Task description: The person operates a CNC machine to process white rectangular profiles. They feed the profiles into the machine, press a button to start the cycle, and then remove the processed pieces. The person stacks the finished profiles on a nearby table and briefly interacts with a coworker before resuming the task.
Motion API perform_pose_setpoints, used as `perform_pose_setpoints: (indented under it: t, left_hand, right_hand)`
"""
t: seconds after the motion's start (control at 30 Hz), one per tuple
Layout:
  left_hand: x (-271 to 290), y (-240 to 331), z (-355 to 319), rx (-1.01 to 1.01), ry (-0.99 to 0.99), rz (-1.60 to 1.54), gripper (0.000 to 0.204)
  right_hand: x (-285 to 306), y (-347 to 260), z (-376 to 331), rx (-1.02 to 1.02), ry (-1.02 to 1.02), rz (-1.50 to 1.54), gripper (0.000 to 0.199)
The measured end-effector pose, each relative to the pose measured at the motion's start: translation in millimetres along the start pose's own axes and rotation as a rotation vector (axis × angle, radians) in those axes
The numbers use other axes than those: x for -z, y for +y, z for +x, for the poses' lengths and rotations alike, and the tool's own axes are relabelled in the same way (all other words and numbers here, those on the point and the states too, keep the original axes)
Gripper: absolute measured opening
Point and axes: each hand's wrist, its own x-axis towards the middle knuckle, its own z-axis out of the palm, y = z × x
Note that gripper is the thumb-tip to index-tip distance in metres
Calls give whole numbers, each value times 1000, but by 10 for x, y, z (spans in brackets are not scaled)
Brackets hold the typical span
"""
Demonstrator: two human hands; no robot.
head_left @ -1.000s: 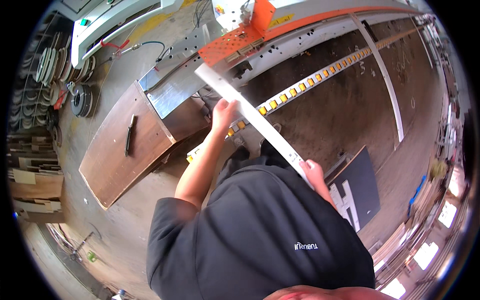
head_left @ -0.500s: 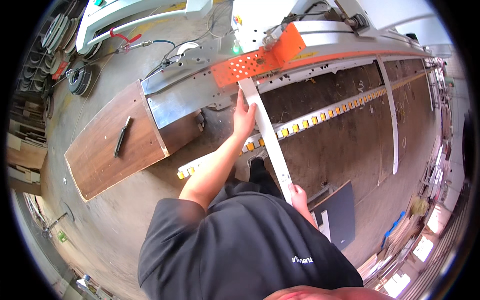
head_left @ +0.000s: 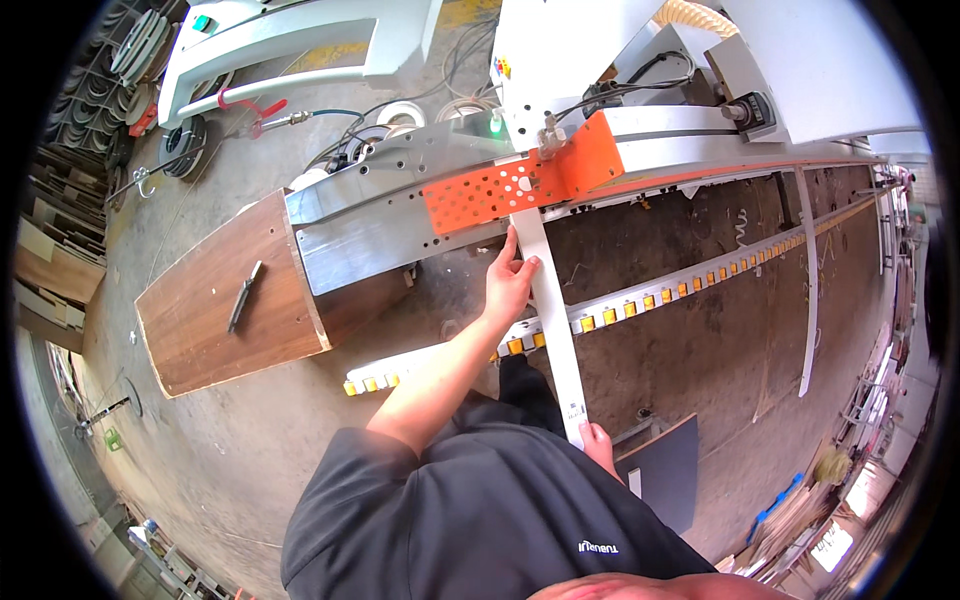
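Note:
A long, narrow white strip of board (head_left: 556,330) stretches from my body to the machine, its far end at the lower edge of an orange perforated guard plate (head_left: 592,165). Near that end, my left hand (head_left: 508,288) holds the strip's left edge, thumb on top and index finger stretched along the side; its other fingers are partly hidden. My right hand (head_left: 600,450) grips the near end beside a small printed label (head_left: 575,411), with its thumb on the upper face and the remaining fingers mostly out of sight beneath. A bright metal bed (head_left: 365,248) extends left from the guard.
Left of the bed is a brown wooden board (head_left: 200,310) with a black-handled knife (head_left: 243,297) on it. A rail with yellow rollers (head_left: 668,297) runs under the strip. Another white bar (head_left: 812,290) juts from the machine at right. A dark panel (head_left: 668,470) leans near my right hand.
The strip and both hands have shifted right along the orange guard. My grip looks the same. The whole view has shifted too, showing more of the machine at the top.

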Motion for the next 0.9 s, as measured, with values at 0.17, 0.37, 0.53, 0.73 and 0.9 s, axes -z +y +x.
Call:
perform_pose_setpoints:
  t: [0.17, 0.37, 0.53, 0.73, 0.9]
  left_hand:
    - [-311, -8, 76, 8, -33, 19, 84]
    - [-876, -89, 238, -33, -35, 0, 82]
    - [-1373, -139, 361, -57, -96, 0, 81]
    - [-1339, -424, 417, -450, -28, 618, 57]
    - [-1883, -479, -1260, -415, -443, 747, 42]
  right_hand:
    - [308, -121, 131, 44, 37, -50, 45]
    - [754, -111, 414, 59, 113, -79, 49]
    - [1167, -42, 687, 55, 173, 0, 49]
    - [1383, -384, 642, 443, 559, -323, 36]
    - [1334, -345, 128, 719, 668, 103, 30]
